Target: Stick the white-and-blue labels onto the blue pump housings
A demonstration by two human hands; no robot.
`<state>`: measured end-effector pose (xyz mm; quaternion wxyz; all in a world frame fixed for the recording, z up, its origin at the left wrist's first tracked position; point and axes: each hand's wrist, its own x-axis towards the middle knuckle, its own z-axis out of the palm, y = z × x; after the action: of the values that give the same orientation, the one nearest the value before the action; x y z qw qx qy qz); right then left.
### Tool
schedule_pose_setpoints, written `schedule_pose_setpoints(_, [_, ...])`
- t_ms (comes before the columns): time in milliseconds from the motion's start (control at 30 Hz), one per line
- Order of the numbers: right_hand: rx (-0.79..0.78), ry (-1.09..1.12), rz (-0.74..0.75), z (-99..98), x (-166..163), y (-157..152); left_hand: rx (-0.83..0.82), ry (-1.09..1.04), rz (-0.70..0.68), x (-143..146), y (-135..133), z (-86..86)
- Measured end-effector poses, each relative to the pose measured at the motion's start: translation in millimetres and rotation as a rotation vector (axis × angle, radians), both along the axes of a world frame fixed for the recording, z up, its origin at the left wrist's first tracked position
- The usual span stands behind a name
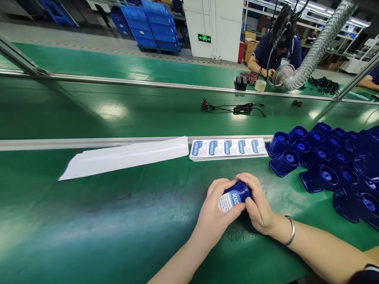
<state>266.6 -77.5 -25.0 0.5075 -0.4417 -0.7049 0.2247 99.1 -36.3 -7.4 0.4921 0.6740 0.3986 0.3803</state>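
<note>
Between my two hands is a blue plastic housing (pixel 243 191) with a white and blue printed label (pixel 229 201) on its side. My left hand (pixel 217 203) wraps round the labelled side, thumb along the lower edge. On the other side, my right hand (pixel 259 207) grips the housing with fingers over the top and thumb against it. The fingers hide part of the label and the housing's underside. Just beyond my hands lies a stack of label sheets (pixel 227 149), printed with a row of blue and white labels.
Many blue housings (pixel 321 156) crowd the right side. White backing strips (pixel 127 157) lie left of the label sheets. Past a metal rail, a coiled black cable (pixel 244 108) rests on the green belt. A co-worker (pixel 278 51) sits across, near a flexible silver duct (pixel 321 45).
</note>
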Motion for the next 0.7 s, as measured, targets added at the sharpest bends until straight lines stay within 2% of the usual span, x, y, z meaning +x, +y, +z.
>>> schedule_pose_setpoints(133, [-0.079, 0.073, -0.023, 0.2, -2, 2, 0.16, 0.092, -0.017, 3, 2, -11.4])
schedule_pose_setpoints(267, [-0.153, 0.109, -0.044, 3.1, -1, 3, 0.213, 0.167, 0.009, 8, 2, -18.5])
schedule_pose_setpoints(400, [-0.217, 0.143, -0.075, 7.5, 2, 2, 0.167, 0.212, -0.032, 9, 1, -11.3])
schedule_pose_setpoints(500, [-0.275, 0.149, -0.074, 8.9, 6, 5, 0.07, 0.192, -0.07, 7, 4, -2.8])
schedule_pose_setpoints(700, [-0.245, 0.074, -0.031, -1.0, 10, 3, -0.075, 0.062, 0.036, 7, 2, -1.4])
